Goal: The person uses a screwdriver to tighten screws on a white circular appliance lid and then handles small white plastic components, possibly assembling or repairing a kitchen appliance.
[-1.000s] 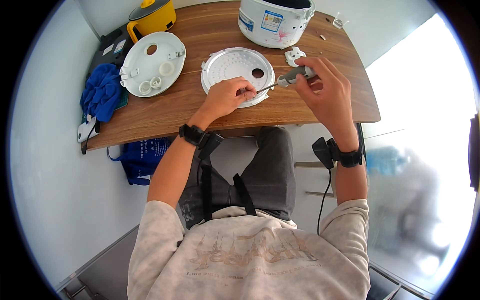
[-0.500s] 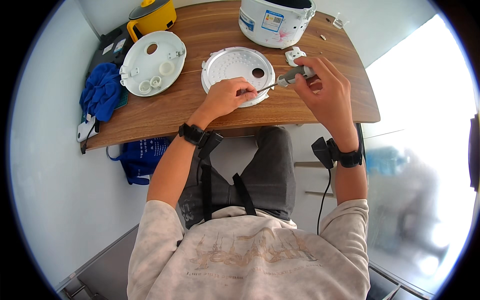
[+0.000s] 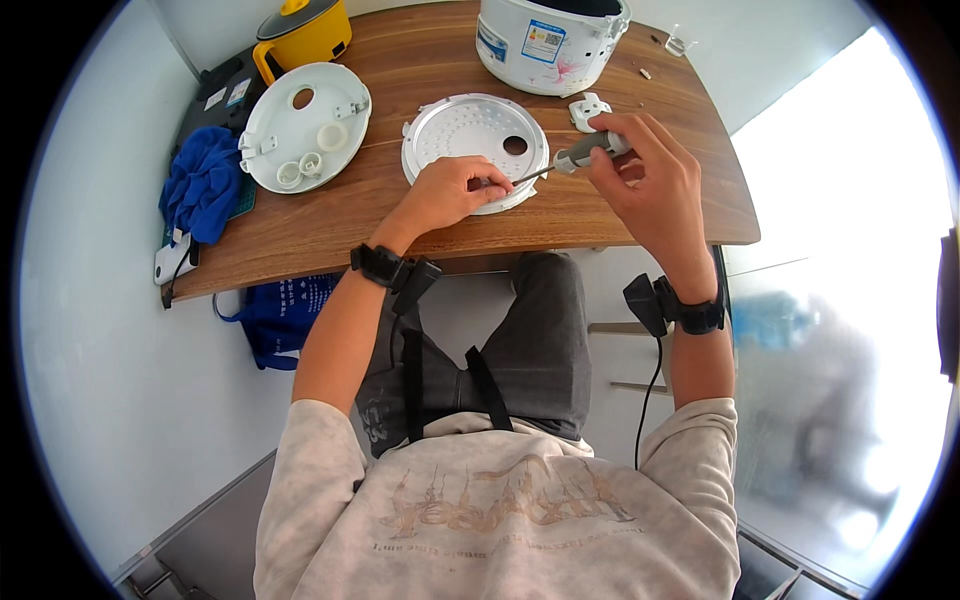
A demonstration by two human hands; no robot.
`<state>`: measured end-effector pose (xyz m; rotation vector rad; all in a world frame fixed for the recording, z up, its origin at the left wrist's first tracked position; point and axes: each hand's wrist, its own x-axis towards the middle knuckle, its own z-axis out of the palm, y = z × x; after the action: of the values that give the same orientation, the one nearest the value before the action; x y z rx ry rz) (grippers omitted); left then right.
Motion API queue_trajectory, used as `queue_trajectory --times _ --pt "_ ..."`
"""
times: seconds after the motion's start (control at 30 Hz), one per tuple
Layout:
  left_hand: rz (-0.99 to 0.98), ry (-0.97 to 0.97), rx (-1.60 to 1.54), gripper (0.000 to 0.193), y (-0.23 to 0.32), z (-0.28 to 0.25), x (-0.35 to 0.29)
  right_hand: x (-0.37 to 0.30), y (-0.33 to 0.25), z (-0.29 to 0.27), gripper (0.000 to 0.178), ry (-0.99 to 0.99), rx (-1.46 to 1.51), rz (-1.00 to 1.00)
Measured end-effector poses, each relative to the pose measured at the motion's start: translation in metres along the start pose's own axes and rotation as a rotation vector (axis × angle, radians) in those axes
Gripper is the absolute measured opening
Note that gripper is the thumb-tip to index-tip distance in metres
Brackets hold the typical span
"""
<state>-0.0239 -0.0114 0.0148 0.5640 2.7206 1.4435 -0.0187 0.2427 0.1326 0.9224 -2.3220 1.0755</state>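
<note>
My right hand (image 3: 650,180) grips the grey and white handle of a screwdriver (image 3: 598,148), its thin shaft slanting down to the left. At the shaft's tip, the thumb and fingers of my left hand (image 3: 455,192) are pinched together; whatever lies between them is hidden. Both hands are over the near edge of a round white lid part (image 3: 470,125) with a dimpled metal inside and a dark hole. A second white round cover (image 3: 325,165) lies to the left, carrying small white rings. Beyond my right hand sits a small white plastic piece (image 3: 589,112).
A white rice cooker body (image 3: 545,50) stands at the back of the wooden table (image 3: 400,55). Back left is a yellow pot (image 3: 310,35). Blue cloth (image 3: 203,180) is bunched at the left edge. A small clear container (image 3: 678,42) stands at the far right.
The lid part has shifted very slightly left, together with my left hand and wrist. My right hand and the screwdriver look almost unmoved.
</note>
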Motion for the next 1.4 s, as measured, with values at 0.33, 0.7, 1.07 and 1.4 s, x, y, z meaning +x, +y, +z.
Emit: queue_trajectory --times 0.33,0.7,1.07,1.4 --pt "-0.064 0.008 -0.017 0.017 0.0 -0.001 0.0 0.0 0.0 -0.001 0.022 -0.005 0.001 0.006" --pt "0.003 0.036 0.006 0.011 -0.003 0.0 0.0 0.0 -0.001 -0.001 0.023 -0.008 0.0 0.023" --pt "-0.029 0.028 -0.003 0.012 -0.002 0.0 0.0 -0.002 -0.004 -0.001 0.023 0.015 0.014 -0.013" --pt "-0.033 0.039 -0.004 0.013 -0.002 0.001 0.001 -0.004 -0.009 -0.003 0.022 0.019 0.041 -0.011"
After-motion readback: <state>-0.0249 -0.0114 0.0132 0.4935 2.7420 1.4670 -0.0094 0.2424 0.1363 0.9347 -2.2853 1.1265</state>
